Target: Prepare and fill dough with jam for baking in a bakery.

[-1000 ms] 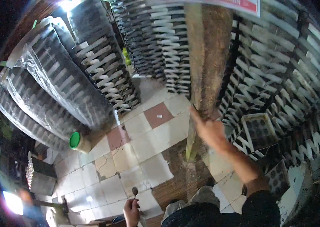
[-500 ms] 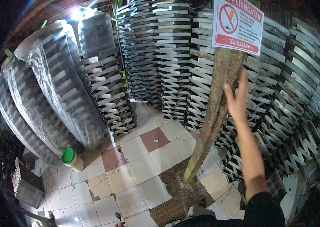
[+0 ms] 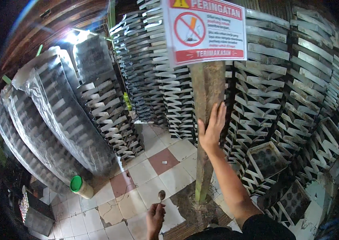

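1. Right hand [image 3: 211, 130]: open, fingers spread, palm flat against the wooden post [image 3: 206, 132]; nothing gripped.
2. Left hand [image 3: 155, 218]: closed around the handle of a spoon [image 3: 161, 196], bowl pointing up, low and left of the post's foot.
3. Sign [image 3: 204, 29]: red and white, fixed to the post above the right hand.
4. Stacked trays [image 3: 281, 100]: piled high behind and on both sides of the post.
5. Container with green lid [image 3: 80, 186]: on the tiled floor [image 3: 153, 176], well left of the post.

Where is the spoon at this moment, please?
In the head view the spoon is low and slightly left of centre, held upright in the left hand above the tiled floor, just left of the wooden post.
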Demonstrator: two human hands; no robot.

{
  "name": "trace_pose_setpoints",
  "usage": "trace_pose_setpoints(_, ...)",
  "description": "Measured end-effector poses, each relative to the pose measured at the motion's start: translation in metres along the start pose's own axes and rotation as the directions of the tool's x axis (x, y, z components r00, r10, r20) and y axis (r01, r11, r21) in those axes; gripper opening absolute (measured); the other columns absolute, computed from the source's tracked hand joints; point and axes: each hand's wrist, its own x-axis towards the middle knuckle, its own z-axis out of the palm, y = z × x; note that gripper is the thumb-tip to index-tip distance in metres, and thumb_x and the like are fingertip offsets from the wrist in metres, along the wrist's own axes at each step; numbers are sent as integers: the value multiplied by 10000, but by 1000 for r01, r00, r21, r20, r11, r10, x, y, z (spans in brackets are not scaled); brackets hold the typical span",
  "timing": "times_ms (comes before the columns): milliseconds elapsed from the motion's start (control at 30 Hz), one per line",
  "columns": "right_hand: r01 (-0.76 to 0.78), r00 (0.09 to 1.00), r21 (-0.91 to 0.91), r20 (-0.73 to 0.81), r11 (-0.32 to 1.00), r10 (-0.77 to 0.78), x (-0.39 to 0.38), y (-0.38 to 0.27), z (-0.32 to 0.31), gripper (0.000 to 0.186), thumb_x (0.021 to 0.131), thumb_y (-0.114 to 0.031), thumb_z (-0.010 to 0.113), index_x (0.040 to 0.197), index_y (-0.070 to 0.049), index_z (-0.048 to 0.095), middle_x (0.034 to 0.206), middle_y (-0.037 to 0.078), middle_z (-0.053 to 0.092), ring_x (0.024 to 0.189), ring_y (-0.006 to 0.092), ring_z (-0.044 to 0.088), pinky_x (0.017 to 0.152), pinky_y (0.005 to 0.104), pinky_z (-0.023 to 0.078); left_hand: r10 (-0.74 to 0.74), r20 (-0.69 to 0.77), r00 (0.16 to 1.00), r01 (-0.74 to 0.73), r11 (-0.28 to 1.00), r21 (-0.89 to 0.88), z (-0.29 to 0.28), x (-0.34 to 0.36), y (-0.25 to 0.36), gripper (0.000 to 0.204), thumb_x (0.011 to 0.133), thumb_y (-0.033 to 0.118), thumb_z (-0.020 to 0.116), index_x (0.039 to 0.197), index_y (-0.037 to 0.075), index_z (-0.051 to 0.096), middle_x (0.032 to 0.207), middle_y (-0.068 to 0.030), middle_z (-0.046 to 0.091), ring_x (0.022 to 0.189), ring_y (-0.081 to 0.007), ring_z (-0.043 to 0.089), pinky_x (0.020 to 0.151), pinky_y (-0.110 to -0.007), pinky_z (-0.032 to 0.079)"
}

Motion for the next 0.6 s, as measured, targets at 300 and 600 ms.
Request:
trace_pose_setpoints(300, -629, 572, 455, 820, 630, -22, -158, -3, -81, 307, 1002, -188, 632, 1271, -59, 557, 1114, 143, 622, 1103, 254, 596, 983, 383, 448, 432, 100, 896, -370, 853, -367, 123, 38, 44, 258, 1026, 272, 639, 985, 17, 642, 879, -29, 636, 820, -140, 594, 748, -273, 474)
trace_pose_setpoints(600, -964, 257, 268, 923, -3, -287, -64, 32, -127, 268, 1084, -287, 518, 1229, -62, 543, 779, 7, 597, 631, 62, 531, 538, 232, 411, 634, 306, 710, -404, 723, -560, 185, 80, 88, 183, 1018, 174, 636, 1123, 26, 659, 1376, -85, 513, 1059, -183, 595, 931, -356, 475)
